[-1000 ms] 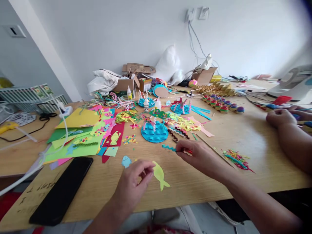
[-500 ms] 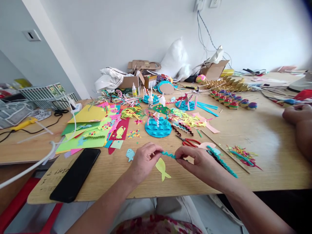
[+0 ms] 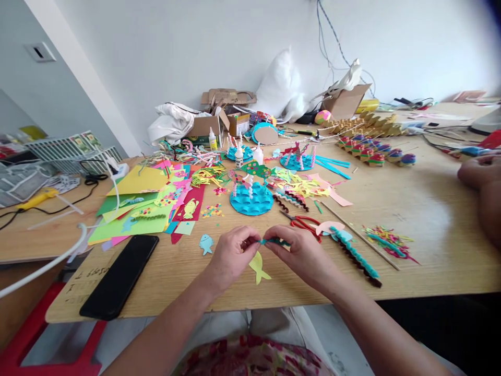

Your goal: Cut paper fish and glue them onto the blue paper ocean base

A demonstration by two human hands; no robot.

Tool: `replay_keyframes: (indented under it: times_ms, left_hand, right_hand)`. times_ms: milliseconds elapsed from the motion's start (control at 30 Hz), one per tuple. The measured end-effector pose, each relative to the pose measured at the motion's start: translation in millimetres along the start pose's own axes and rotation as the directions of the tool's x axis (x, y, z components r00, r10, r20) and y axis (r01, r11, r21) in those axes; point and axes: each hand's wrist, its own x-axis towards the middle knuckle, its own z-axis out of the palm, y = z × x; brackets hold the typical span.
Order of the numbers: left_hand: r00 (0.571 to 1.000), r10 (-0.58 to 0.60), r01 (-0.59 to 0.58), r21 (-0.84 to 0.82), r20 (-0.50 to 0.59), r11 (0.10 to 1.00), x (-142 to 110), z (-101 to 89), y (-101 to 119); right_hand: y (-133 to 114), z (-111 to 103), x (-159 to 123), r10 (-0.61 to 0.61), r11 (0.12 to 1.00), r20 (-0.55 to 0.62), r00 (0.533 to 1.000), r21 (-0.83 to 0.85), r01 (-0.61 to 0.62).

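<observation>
Both of my hands pinch a short teal pipe cleaner (image 3: pixel 278 242) just above the table. My left hand (image 3: pixel 237 256) has thumb and forefinger closed on its left end. My right hand (image 3: pixel 299 256) grips it close by, with fingertips almost touching the left ones; part of the pipe cleaner is hidden behind the fingers. Under them lies a yellow-green paper fish (image 3: pixel 258 269), its upper part partly covered by my hands. A small blue paper fish (image 3: pixel 206 244) rests left of my left hand. Red-handled scissors (image 3: pixel 303 222) lie beyond my right hand.
Teal and black twisted pipe cleaners (image 3: pixel 356 256) and a wooden stick (image 3: pixel 348 230) lie at right. A blue round base (image 3: pixel 251 206) with paper fish stands ahead. Coloured paper (image 3: pixel 133 209) and a black phone (image 3: pixel 119 277) are at left. Another person's hand (image 3: pixel 479 175) rests at far right.
My hands have drawn together, the right one moving left along the pipe cleaner, so less of it shows between them. The view has shifted slightly.
</observation>
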Motion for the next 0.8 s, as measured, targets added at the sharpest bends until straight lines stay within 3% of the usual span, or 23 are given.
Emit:
replay_keyframes:
  times_ms: [800]
  left_hand:
    - [0.997,-0.079,0.076,0.148,0.016,0.986,-5,10.7,-2]
  right_hand:
    - [19,9,1,-0.098,0.994,0.085,0.992,-0.037,0.101]
